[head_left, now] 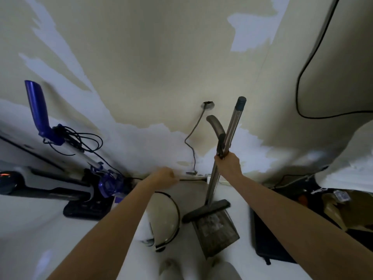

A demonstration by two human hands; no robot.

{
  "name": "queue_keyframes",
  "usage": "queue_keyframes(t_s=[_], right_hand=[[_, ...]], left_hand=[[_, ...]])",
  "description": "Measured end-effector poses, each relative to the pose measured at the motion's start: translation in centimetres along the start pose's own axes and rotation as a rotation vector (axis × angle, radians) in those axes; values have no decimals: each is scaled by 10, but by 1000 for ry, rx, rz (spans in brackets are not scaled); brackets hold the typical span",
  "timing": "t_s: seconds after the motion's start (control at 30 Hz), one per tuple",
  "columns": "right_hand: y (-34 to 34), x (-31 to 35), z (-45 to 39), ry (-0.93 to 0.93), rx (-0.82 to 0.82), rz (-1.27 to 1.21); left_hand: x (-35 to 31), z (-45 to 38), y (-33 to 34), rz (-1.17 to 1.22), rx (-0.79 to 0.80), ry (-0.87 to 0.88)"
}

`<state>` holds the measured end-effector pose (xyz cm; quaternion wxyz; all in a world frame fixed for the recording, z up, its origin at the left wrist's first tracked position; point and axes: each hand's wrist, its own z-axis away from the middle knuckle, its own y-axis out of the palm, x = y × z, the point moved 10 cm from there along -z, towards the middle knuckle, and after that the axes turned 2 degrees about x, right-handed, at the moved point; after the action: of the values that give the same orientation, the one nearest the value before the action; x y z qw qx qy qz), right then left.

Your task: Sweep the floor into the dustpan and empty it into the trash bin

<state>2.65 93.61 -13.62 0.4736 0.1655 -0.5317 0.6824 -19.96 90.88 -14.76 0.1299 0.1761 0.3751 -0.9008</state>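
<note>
In R hand (229, 163): broom (226, 146) & dustpan (217, 229) handles upright.

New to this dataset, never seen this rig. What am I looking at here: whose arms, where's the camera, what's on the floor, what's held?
No robot here: a person wears one wide-angle camera on the head, looking forward and down, so the wall bends. The two bare arms are theirs. The right hand grips the handles of a broom and a long-handled dustpan together; the pan hangs with grey dirt in it. The left hand is curled above a round white trash bin; whether it holds anything is unclear. On the floor, a purple upright vacuum stands at left.
</note>
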Motion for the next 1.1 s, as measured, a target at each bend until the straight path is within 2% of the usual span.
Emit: queue_keyframes(t_s=[0.07, 0.17, 0.3, 0.53, 0.8, 0.93, 1.03, 1.1], right_hand=[[7, -11, -5, 47, -7, 12], [16, -28, -7, 104, -35, 60], [26, -47, -10, 188, -59, 40], [49, -102, -15, 489, -53, -233], [72, -79, -49, 502, 145, -365], [50, -54, -47, 455, 146, -403], [38, -41, -38, 420, 177, -341], [30, -28, -30, 392, 224, -274]], left_hand=[[32, -1, 27, -315, 146, -69], [60, 0, 49, -467, 238, -111], [60, 1, 50, -401, 196, -84], [53, -8, 48, -300, 152, -41], [57, -16, 54, -322, 188, -59], [38, -14, 46, -349, 189, -9], [30, -8, 42, -424, 224, -1], [24, -6, 30, -430, 192, -6]])
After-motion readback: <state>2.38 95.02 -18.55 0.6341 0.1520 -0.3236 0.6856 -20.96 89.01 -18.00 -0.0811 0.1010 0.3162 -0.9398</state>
